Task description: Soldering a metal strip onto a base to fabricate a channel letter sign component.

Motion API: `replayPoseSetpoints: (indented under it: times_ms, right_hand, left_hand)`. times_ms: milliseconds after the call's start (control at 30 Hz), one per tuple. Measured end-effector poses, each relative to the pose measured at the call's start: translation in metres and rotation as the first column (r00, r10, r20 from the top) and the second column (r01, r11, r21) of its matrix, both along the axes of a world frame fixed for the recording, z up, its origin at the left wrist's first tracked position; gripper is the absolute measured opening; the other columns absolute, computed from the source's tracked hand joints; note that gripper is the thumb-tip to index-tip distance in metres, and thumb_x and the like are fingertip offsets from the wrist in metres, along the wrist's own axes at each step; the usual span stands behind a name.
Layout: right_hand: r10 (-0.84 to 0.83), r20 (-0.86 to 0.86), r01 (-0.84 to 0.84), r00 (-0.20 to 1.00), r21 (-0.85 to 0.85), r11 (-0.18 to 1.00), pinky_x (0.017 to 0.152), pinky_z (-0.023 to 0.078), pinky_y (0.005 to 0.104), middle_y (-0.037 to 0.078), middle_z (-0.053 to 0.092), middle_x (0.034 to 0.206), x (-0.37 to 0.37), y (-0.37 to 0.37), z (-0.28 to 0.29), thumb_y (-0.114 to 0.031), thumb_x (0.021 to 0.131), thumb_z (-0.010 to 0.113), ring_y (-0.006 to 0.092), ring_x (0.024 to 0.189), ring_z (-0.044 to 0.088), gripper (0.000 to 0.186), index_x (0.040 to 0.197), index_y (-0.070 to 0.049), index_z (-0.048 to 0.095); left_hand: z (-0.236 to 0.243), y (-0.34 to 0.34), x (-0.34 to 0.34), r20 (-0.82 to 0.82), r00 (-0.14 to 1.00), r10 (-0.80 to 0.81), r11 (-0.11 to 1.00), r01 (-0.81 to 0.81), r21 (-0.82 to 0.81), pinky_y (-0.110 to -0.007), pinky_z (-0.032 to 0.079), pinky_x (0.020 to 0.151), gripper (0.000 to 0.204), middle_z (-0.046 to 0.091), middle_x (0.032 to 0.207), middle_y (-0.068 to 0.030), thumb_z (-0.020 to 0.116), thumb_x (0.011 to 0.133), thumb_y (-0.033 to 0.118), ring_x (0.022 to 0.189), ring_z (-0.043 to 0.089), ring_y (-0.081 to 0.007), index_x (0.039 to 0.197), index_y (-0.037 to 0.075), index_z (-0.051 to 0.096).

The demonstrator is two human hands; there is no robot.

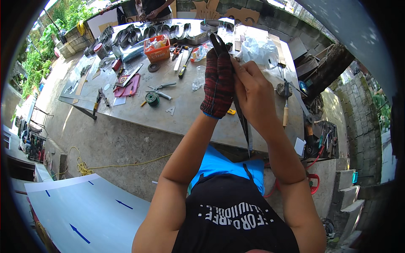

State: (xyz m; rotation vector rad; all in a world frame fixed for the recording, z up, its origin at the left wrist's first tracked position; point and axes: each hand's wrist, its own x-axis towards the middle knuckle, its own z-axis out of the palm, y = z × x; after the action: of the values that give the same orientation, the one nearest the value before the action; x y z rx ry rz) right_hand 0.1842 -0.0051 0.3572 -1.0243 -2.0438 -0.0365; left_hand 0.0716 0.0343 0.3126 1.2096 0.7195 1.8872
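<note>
My left hand (217,86), in a red and black knit glove, is closed around a long dark bent metal strip (218,43). The strip's curved end stands out beyond the gloved fingertips, and its narrow tail hangs down past my right wrist. My bare right hand (254,88) pinches the strip just beside the glove. Both hands are raised over the near right part of the metal table (185,111). Below them a small yellow tool (231,111) is partly hidden by the strip. A white letter A (170,110) and a green spool (152,99) lie to the left.
Curved metal strips (130,36) line the table's far side, near another person's hand (152,14). An orange basket (157,51), pliers (162,86), a cutter knife (184,68) and clear plastic (259,51) sit on it. A white sheet with arrows (97,211) lies at lower left.
</note>
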Motion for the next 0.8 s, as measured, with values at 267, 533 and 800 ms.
replayPoseSetpoints:
  times_ms: [267,533,800]
  right_hand:
    - [0.223,-0.051,-0.226,0.973,-0.054,0.973,0.091,0.055,0.0380,0.011,0.062,0.121,0.045,0.029,0.027,-0.013,0.097,0.068,0.0261,0.108,0.067,0.033,0.131,-0.011,0.071]
    - [0.635,-0.440,-0.761,0.636,-0.497,0.418,0.101,0.053,0.0392,0.013,0.071,0.120,0.074,0.075,0.084,-0.055,0.087,0.076,0.0230,0.117,0.067,0.066,0.124,-0.001,0.067]
    - [0.494,-0.509,-0.703,0.705,-0.594,0.391,0.090,0.057,0.0292,0.003,0.073,0.100,0.083,0.058,0.095,-0.042,0.084,0.085,0.0119,0.098,0.071,0.050,0.111,-0.004,0.067]
  left_hand:
    - [0.003,-0.005,-0.010,0.073,0.937,-0.342,0.939,0.343,-0.013,-0.028,0.052,0.075,0.032,0.062,0.100,-0.0025,0.056,0.108,0.035,0.088,0.060,-0.0110,0.125,0.008,0.056]
    - [0.008,-0.003,-0.007,-0.106,0.632,-0.768,0.631,0.774,0.042,-0.033,0.050,0.087,0.064,0.064,0.114,-0.0039,0.061,0.102,0.051,0.097,0.060,-0.0142,0.147,0.007,0.051]
    - [0.002,0.009,0.010,-0.185,0.549,-0.815,0.542,0.835,0.091,-0.033,0.049,0.081,0.061,0.061,0.099,-0.0050,0.054,0.103,0.061,0.089,0.058,-0.0159,0.125,0.004,0.060]
